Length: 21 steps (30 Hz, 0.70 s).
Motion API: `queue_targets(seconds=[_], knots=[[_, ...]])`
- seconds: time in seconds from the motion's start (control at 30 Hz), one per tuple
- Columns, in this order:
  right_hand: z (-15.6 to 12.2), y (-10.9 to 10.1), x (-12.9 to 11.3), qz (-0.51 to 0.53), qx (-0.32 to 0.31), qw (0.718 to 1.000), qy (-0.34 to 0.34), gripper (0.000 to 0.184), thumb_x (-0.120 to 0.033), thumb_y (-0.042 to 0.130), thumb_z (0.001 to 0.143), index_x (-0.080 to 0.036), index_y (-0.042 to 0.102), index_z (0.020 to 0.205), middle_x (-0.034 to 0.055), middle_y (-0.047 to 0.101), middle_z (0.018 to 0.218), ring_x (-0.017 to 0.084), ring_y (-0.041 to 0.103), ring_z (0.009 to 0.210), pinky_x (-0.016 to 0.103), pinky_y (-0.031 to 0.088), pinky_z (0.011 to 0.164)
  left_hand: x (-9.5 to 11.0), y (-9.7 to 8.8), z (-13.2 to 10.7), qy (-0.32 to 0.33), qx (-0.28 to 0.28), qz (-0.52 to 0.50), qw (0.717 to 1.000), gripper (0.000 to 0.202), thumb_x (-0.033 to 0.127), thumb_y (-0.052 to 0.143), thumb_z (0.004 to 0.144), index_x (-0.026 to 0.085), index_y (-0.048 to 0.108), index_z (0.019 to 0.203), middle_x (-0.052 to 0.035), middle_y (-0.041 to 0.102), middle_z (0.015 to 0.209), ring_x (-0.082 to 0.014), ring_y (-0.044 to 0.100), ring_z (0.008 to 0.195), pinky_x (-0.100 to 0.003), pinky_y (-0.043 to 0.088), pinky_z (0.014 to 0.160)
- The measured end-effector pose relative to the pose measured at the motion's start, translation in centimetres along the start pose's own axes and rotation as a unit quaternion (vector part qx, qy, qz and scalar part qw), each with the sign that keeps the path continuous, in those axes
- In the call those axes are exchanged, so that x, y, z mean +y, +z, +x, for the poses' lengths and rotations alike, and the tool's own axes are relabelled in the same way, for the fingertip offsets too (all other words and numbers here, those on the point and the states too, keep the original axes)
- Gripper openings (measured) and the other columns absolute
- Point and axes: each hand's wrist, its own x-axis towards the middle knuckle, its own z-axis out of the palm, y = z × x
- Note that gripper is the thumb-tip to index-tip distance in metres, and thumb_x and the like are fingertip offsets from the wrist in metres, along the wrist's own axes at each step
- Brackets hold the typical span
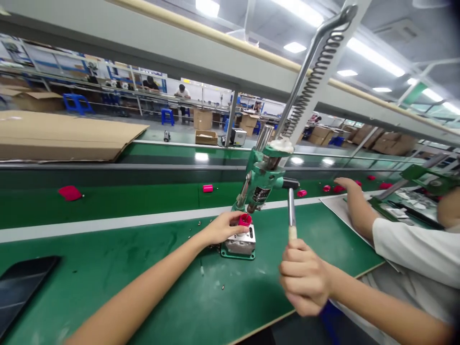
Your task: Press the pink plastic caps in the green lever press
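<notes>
A green hand press [261,184] stands on the green worktable, its ram pointing down at a metal block [241,245] on the base. My left hand [222,229] pinches a small pink-red cylindrical part [245,220] on top of that block, right under the ram. The part's hollow end faces up; what lies inside is too small to make out. My right hand [304,277] is wrapped round the light grip of the press lever [291,211], which hangs down from the press's right side. A tall spring [312,79] and a bent rod rise above the press.
Behind lies a green conveyor belt [161,196] with a pink-red cylinder [207,189] and a red pouch-like piece [70,193]. A dark phone-like slab [25,282] is at left. On the right, a co-worker's arm [359,215] reaches toward the belt. Cardboard [64,136] lies beyond.
</notes>
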Motion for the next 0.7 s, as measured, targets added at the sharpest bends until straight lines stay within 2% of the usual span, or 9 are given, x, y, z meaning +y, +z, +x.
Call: queue_targets(seconds=[0.1,0.2,0.27,0.37,0.47,0.53,0.57,0.63,0.7], knots=[[-1.3,3.0,4.0,-0.106,-0.110,0.988,-0.018,0.008,-0.023,0.056,0.087,-0.018,0.055,0.081,0.0040,0.054,0.080,0.018,0.043,0.072,0.036,0.032,0.077,0.3,0.1,0.0,0.012,-0.004,-0.011,1.000,0.043,0.048,0.077,0.087,0.018,0.074,0.119,-0.0109,0.076,0.119,-0.0296,0.070,0.110,-0.039,0.053,0.097],[-1.8,5.6,7.9,-0.148,-0.128,0.980,-0.031,0.011,-0.023,0.061,0.087,-0.015,0.058,0.094,0.0090,0.061,0.099,0.021,0.048,0.086,0.036,0.033,0.084,0.9,0.2,0.1,0.022,0.009,-0.009,1.000,0.045,0.051,0.075,0.089,0.018,0.072,0.119,-0.0106,0.075,0.118,-0.0288,0.070,0.108,-0.037,0.054,0.093],[-1.9,6.5,9.0,-0.162,-0.132,0.977,-0.035,0.014,-0.022,0.063,0.088,-0.014,0.059,0.098,0.0102,0.062,0.101,0.022,0.048,0.090,0.036,0.033,0.085,1.5,0.3,0.2,0.033,0.017,-0.005,0.999,0.045,0.052,0.074,0.089,0.017,0.071,0.118,-0.0101,0.075,0.117,-0.0284,0.069,0.108,-0.036,0.054,0.093],[-1.2,6.0,8.6,-0.150,-0.136,0.979,-0.038,0.015,-0.026,0.064,0.090,-0.016,0.058,0.097,0.0087,0.061,0.096,0.020,0.049,0.088,0.034,0.034,0.083,2.1,0.6,0.4,0.045,0.050,0.012,0.998,0.045,0.051,0.076,0.087,0.017,0.072,0.116,-0.0100,0.076,0.115,-0.0289,0.068,0.110,-0.036,0.052,0.095],[0.9,2.9,7.8,-0.120,-0.120,0.985,-0.010,0.020,-0.036,0.063,0.092,-0.018,0.056,0.096,0.0075,0.057,0.086,0.020,0.048,0.083,0.032,0.035,0.076,2.4,0.8,0.5,0.036,0.079,0.019,0.996,0.045,0.051,0.076,0.088,0.018,0.072,0.119,-0.0095,0.076,0.115,-0.0283,0.069,0.106,-0.037,0.053,0.093],[2.6,-0.7,7.9,-0.051,-0.053,0.995,0.063,0.026,-0.044,0.063,0.092,-0.019,0.055,0.095,0.0058,0.053,0.079,0.020,0.047,0.077,0.031,0.035,0.071,2.4,0.7,0.5,0.031,0.078,0.031,0.996,0.044,0.049,0.076,0.087,0.019,0.072,0.119,-0.0091,0.076,0.117,-0.0276,0.069,0.105,-0.037,0.052,0.093],[3.5,-2.9,8.2,0.006,0.002,0.993,0.116,0.030,-0.048,0.064,0.092,-0.020,0.055,0.094,0.0047,0.050,0.076,0.020,0.046,0.074,0.031,0.035,0.068,2.3,0.7,0.5,0.028,0.076,0.039,0.996,0.044,0.048,0.077,0.086,0.019,0.073,0.119,-0.0090,0.075,0.118,-0.0275,0.068,0.105,-0.037,0.052,0.094],[5.0,-7.5,9.0,0.121,0.125,0.961,0.213,0.038,-0.058,0.065,0.090,-0.022,0.053,0.092,0.0025,0.043,0.070,0.019,0.043,0.068,0.030,0.034,0.063,2.0,0.6,0.4,0.019,0.070,0.051,0.996,0.043,0.046,0.078,0.085,0.020,0.073,0.119,-0.0091,0.075,0.119,-0.0277,0.068,0.106,-0.037,0.052,0.095],[6.8,-11.4,9.9,0.192,0.209,0.919,0.272,0.045,-0.067,0.062,0.089,-0.023,0.052,0.091,0.0010,0.037,0.067,0.019,0.040,0.063,0.030,0.033,0.059,1.8,0.7,0.2,0.009,0.074,0.059,0.995,0.044,0.047,0.078,0.085,0.020,0.072,0.119,-0.0089,0.074,0.119,-0.0277,0.068,0.107,-0.037,0.052,0.094]])
